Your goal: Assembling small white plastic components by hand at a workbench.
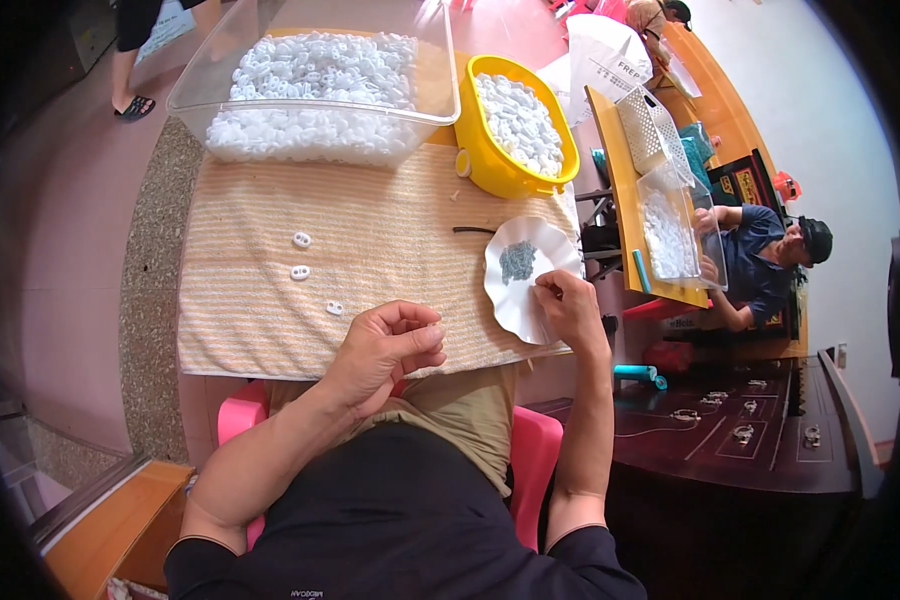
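Loose white parts (pixel 301 240): three on the striped towel (pixel 390 230), left of both hands.
Left hand (pixel 385 350): near edge of towel, fingers curled, pinching something too small to tell.
Right hand (pixel 568 305): fingertips pinched at the white paper plate's (pixel 510 300) near rim; small grey pieces (pixel 517 260) lie mid-plate.

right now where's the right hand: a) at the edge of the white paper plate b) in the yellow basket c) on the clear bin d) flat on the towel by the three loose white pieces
a: the right hand pinches at the near edge of the white paper plate, which holds a small grey pile.
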A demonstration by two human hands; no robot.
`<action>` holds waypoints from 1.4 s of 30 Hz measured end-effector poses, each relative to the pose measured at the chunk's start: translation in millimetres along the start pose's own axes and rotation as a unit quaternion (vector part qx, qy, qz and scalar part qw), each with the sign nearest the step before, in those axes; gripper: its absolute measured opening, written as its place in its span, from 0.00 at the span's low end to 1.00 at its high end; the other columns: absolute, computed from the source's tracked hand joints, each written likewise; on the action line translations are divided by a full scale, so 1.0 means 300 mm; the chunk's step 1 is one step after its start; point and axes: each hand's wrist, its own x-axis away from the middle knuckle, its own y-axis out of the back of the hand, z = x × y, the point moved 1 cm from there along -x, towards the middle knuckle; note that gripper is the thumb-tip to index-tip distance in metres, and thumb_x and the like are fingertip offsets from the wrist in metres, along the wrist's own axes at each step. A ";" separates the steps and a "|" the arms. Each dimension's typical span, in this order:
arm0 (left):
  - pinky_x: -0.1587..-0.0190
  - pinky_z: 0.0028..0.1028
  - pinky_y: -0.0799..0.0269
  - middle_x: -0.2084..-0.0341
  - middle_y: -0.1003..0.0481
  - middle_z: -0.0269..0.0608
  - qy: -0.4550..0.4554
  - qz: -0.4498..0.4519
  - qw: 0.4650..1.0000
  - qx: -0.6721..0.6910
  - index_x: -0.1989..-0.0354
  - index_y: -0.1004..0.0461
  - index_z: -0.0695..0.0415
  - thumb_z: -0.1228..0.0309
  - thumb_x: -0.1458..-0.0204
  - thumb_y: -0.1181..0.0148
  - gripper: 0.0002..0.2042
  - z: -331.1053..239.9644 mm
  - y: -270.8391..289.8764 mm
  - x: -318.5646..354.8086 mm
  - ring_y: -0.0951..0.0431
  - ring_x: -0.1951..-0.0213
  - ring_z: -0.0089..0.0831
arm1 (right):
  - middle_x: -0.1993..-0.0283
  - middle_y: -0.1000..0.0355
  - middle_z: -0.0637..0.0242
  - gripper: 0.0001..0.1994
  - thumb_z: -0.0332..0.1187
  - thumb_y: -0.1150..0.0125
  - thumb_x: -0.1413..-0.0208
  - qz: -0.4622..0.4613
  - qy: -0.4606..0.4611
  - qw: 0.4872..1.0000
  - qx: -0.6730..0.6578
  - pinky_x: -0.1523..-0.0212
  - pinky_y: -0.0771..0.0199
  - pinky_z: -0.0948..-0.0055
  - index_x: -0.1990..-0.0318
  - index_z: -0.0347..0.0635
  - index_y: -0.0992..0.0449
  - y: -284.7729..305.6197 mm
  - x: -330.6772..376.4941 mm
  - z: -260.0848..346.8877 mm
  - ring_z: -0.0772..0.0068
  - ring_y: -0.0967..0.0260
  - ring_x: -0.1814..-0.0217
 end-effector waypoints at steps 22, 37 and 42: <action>0.65 0.19 0.26 0.70 0.23 0.36 0.004 0.037 0.993 -0.112 0.58 0.25 0.65 0.70 0.46 0.39 0.12 0.024 -0.017 0.013 0.24 0.70 0.21 | 0.67 0.32 0.66 0.01 0.19 0.42 0.46 0.137 0.065 0.916 -0.371 0.68 0.29 0.82 0.66 0.31 0.27 -0.119 0.163 0.310 0.80 0.31 0.69; 0.66 0.21 0.25 0.71 0.24 0.36 -0.011 0.055 0.991 -0.121 0.63 0.25 0.63 0.68 0.45 0.40 0.10 0.013 -0.007 0.013 0.25 0.71 0.21 | 0.71 0.28 0.65 0.04 0.25 0.44 0.44 0.114 0.017 0.874 -0.473 0.70 0.28 0.77 0.66 0.32 0.26 -0.151 0.178 0.340 0.76 0.28 0.69; 0.67 0.20 0.27 0.73 0.24 0.34 -0.062 0.020 0.981 -0.185 0.64 0.25 0.63 0.69 0.44 0.41 0.09 0.002 -0.029 0.025 0.26 0.72 0.19 | 0.69 0.27 0.63 0.05 0.26 0.44 0.43 0.143 0.003 0.878 -0.456 0.67 0.25 0.77 0.65 0.30 0.26 -0.159 0.164 0.317 0.75 0.27 0.68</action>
